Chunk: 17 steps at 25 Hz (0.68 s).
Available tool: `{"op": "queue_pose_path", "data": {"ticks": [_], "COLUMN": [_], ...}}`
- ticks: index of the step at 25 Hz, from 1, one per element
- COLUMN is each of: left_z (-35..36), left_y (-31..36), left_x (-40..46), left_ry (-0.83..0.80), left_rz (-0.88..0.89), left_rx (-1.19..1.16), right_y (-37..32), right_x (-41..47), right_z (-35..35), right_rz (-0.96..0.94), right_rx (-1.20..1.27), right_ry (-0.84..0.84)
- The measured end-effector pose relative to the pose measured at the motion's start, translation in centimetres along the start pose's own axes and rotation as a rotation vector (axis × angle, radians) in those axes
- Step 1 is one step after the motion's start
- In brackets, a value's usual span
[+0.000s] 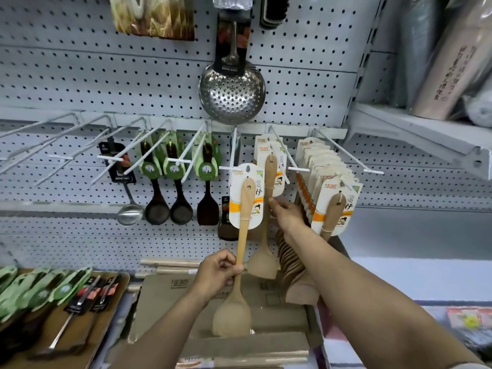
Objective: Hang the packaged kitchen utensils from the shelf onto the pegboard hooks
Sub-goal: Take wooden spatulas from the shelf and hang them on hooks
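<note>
My left hand point(217, 272) grips the handle of a wooden spatula point(234, 312) with a white and orange card point(246, 195), held upright below the pegboard hooks. My right hand point(286, 215) holds the handle of a second carded wooden spatula point(262, 259), whose card hangs on a white hook point(279, 155). To the right, a dense row of the same carded spatulas point(330, 193) fills another hook. The grey pegboard point(106, 83) spans the back.
Dark spoons on green cards point(175, 166) and a steel ladle point(130, 214) hang at left. A perforated steel skimmer point(231, 94) hangs above. Cardboard boxes point(207, 304) lie on the shelf below, with more packaged utensils point(45, 291) at left. Several bare hooks point(53, 145) jut out at far left.
</note>
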<state>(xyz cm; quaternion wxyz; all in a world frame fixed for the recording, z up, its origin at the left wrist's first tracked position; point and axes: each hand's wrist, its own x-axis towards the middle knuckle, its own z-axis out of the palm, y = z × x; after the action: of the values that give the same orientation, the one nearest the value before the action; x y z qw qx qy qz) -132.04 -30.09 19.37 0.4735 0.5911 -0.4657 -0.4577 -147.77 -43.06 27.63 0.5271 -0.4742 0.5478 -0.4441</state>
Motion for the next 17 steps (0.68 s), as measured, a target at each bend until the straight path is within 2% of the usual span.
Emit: {"op": "queue_pose_path", "data": {"ticks": [2, 6, 9, 12, 17], "left_z": [0.5, 1.5, 2.9, 4.0, 5.9], "left_y": [0.0, 0.3, 0.5, 0.8, 1.5], "left_x": [-1.7, -4.7, -6.9, -7.7, -7.8], "left_ry": [0.015, 0.051, 0.059, 0.034, 0.006], "left_rz": [0.001, 0.029, 0.046, 0.073, 0.059], "left_rx": [-0.012, -0.023, -0.033, -0.026, 0.002], "right_y": [-0.1, -0.7, -0.6, -1.1, -2.0], "right_x": [-2.2, -8.4, -11.5, -13.2, -13.0], "right_z": [-0.4, -0.9, -1.8, -3.1, -4.4], "right_rz": [0.003, -0.043, -0.180, -0.273, -0.237], "right_rx": [0.006, 0.173, 0.187, 0.146, 0.160], "right_ry": [-0.003, -0.125, -0.192, -0.175, -0.094]}}
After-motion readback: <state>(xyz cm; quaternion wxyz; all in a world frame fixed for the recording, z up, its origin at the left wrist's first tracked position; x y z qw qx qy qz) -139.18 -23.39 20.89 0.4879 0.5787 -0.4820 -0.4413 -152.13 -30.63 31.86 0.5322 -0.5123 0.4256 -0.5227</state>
